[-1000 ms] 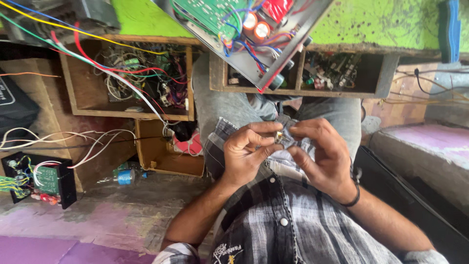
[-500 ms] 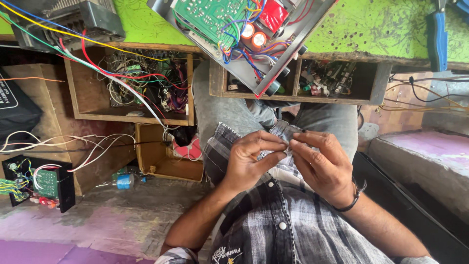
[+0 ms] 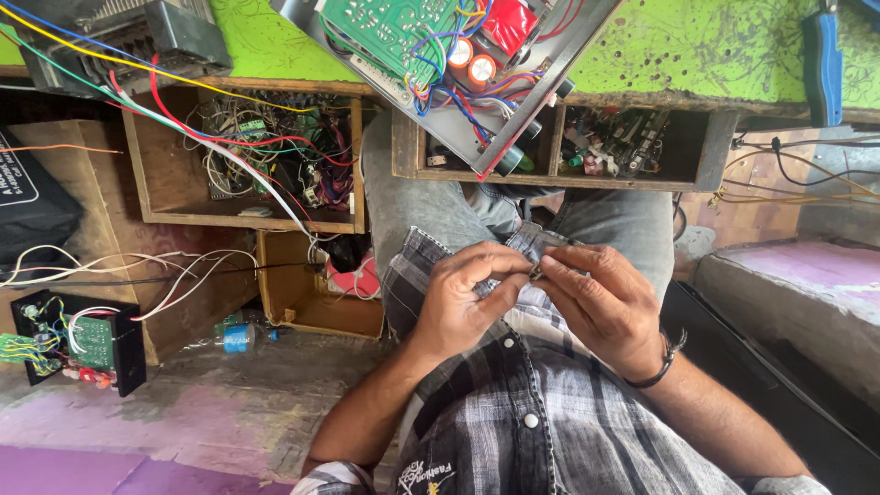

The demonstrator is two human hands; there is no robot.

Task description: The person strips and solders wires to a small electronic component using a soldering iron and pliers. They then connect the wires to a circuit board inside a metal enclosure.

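Note:
My left hand (image 3: 467,298) and my right hand (image 3: 600,307) meet over my lap, fingertips pinched together on a small dark metallic part (image 3: 534,271). The part is mostly hidden by the fingers. It rests against the hem of my grey checked shirt (image 3: 522,412). A dark bracelet (image 3: 665,362) sits on my right wrist. My jeans-clad legs (image 3: 431,206) stretch away under the bench.
A green-topped wooden bench (image 3: 697,46) carries an open amplifier chassis (image 3: 458,55) with a green circuit board and coloured wires. Wooden drawers (image 3: 247,156) hold tangled wires and parts. A small black circuit module (image 3: 82,339) and a blue-capped item (image 3: 238,337) lie on the floor.
My hands have stayed together on the small part, the fingers shifting slightly around it. The view has drifted a little, so the bench sits differently in frame.

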